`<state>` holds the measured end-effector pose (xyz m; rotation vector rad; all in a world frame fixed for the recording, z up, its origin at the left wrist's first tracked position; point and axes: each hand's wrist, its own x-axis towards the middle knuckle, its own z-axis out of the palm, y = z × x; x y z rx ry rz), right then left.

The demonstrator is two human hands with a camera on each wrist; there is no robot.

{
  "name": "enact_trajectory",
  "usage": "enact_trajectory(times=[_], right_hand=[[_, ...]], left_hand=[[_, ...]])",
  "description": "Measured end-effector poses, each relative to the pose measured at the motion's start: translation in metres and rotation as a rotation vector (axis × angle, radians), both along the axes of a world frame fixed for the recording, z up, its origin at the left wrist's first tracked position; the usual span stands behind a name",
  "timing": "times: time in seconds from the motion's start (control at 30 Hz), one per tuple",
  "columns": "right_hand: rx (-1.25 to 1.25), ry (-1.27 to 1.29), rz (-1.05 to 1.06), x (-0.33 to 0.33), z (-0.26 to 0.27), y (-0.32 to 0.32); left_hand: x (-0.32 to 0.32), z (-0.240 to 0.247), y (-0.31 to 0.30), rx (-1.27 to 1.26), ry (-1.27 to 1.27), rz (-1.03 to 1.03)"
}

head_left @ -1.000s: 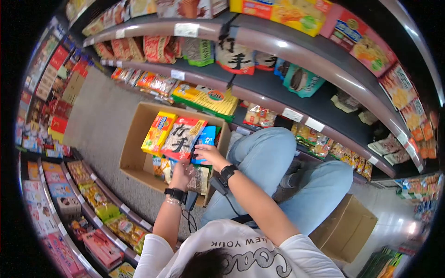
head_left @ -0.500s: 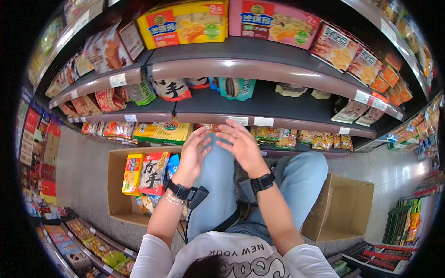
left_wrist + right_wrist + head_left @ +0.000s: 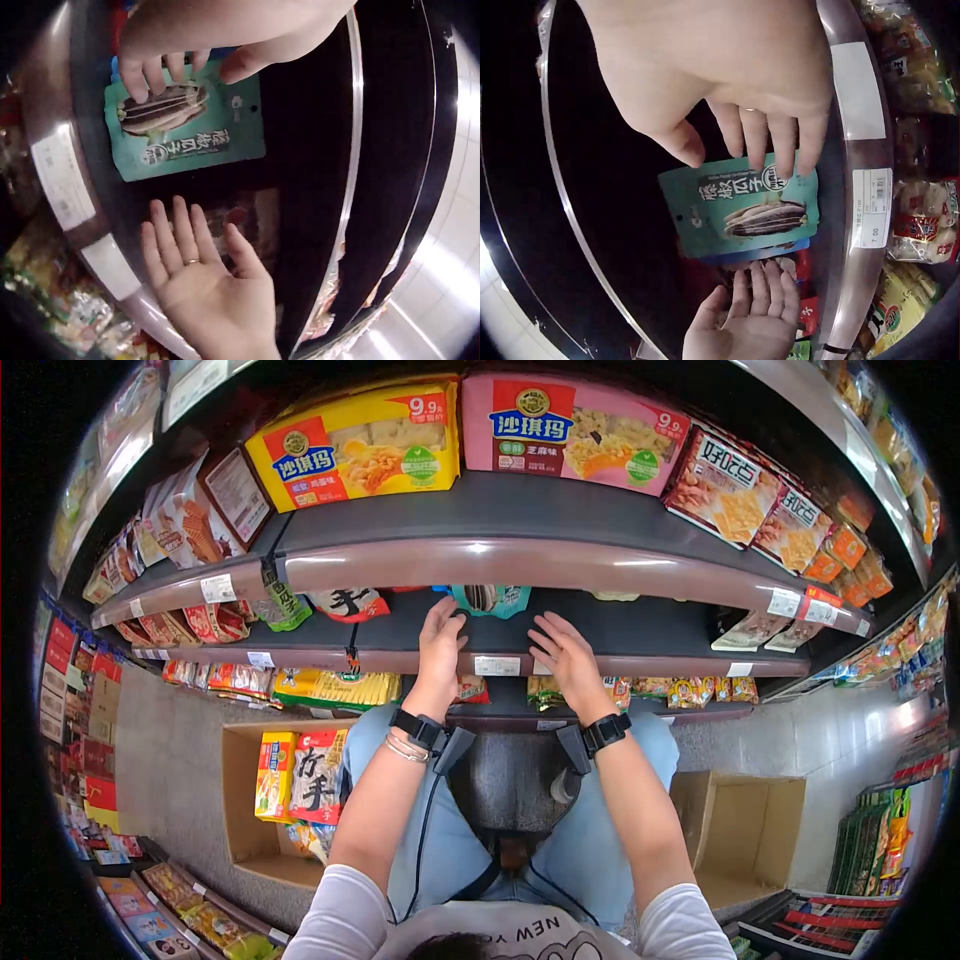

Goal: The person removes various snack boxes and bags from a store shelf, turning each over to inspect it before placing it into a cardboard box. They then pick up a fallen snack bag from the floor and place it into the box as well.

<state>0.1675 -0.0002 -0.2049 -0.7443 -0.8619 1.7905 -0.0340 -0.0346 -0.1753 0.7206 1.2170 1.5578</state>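
Observation:
A teal bag of sunflower seeds (image 3: 490,600) stands on the middle shelf, its upper part hidden by the shelf above in the head view. My left hand (image 3: 438,650) is just left of the bag, fingers extended toward the shelf. On the other side is my right hand (image 3: 568,660), fingers spread and a little apart from the bag. In the left wrist view, the left fingers (image 3: 154,75) overlap the bag's edge. The right palm (image 3: 217,300) faces it with nothing in it. In the right wrist view, a blue packet (image 3: 761,253) shows behind the teal bag.
A cardboard box (image 3: 240,845) with several snack packets stands on the floor at my left. Another cardboard box (image 3: 750,830) is at my right. Overhead, a shelf edge (image 3: 480,565) juts out, bearing a yellow pack (image 3: 355,450) and a pink pack (image 3: 575,435).
Both hands have left the packets in the left box, swung right and reached forward to the shelf beside the teal bag. My head view has turned to face the shelves.

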Motion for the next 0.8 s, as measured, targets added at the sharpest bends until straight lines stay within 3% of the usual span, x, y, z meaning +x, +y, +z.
enact_trajectory(times=[0.1,0.2,0.33,0.43,0.6,0.7,0.8], right_hand=[[0.053,-0.102,-0.080,-0.018,-0.010,0.025],[0.116,-0.235,-0.144,-0.028,-0.028,0.056],[0.294,-0.454,-0.272,-0.041,-0.033,0.069],[0.471,-0.653,-0.316,-0.042,-0.038,0.071],[0.701,-0.686,-0.510,-0.046,-0.038,0.072],[0.591,-0.521,-0.432,-0.043,-0.025,0.062],[0.234,-0.368,-0.301,-0.038,0.003,0.038]], left_hand=[[-0.009,-0.027,0.029,0.109,0.212,0.114],[-0.015,-0.042,0.049,0.173,0.244,0.070],[-0.019,-0.062,0.072,0.064,0.612,0.203],[-0.019,-0.070,0.072,0.013,0.745,0.306],[-0.021,-0.061,0.064,0.120,0.779,0.398],[-0.020,-0.050,0.055,0.163,0.686,0.393],[-0.011,-0.025,0.040,0.236,0.422,0.301]])
